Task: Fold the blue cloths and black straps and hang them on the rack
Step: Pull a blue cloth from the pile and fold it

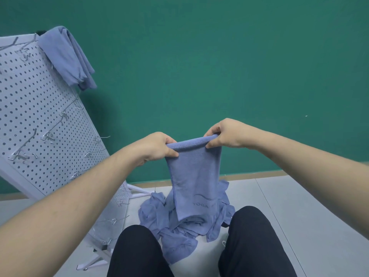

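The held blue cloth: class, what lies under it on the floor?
Under the held blue cloth, gripped by the left hand and right hand, a crumpled pile of blue cloths lies on the floor. The cloth hides the pile's middle.

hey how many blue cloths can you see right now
3 at least: one draped over the top corner of the pegboard rack, the hung cloth; one held cloth pinched by the left hand and right hand; and a floor pile that may hide several.
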